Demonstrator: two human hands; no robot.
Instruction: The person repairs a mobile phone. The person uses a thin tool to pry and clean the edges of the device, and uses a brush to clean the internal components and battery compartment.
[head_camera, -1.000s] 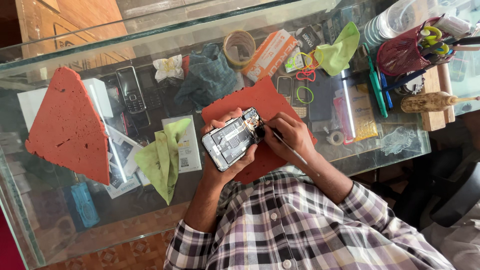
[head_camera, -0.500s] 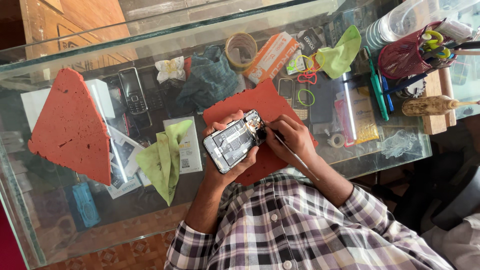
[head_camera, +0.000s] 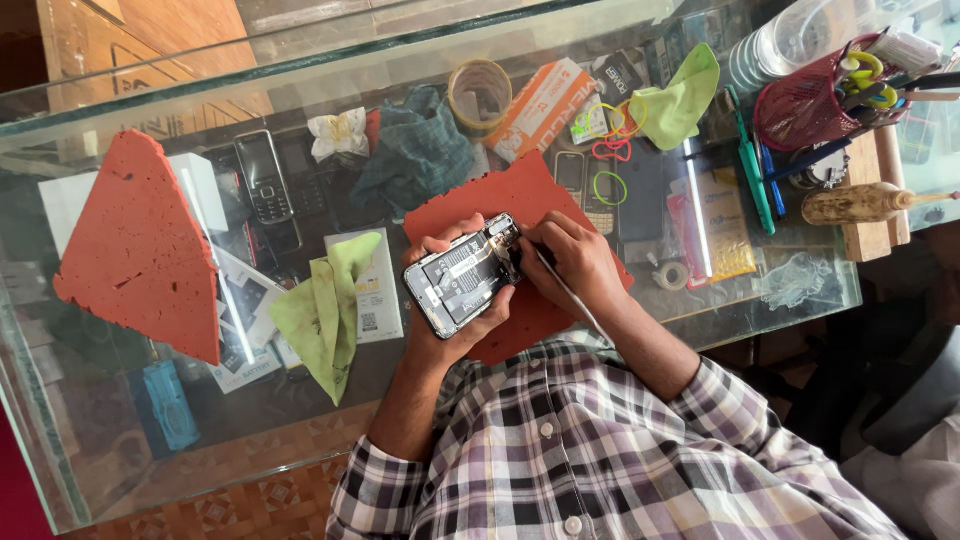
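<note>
We've got the opened phone (head_camera: 466, 283) cradled in our left hand (head_camera: 455, 310), fingers wrapped round it, held over the red mat (head_camera: 500, 200) mid-desk. Our right hand (head_camera: 575, 262) pinches a thin tool (head_camera: 570, 300) at the phone's top end. Green cloth (head_camera: 325, 310) lies left of it, rubber bands (head_camera: 605, 150) and tape roll (head_camera: 478, 92) toward the far edge, pen cup (head_camera: 810, 105) in the far right corner.

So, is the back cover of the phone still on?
No, the phone in the left hand lies open, its battery and inner parts showing.
</note>
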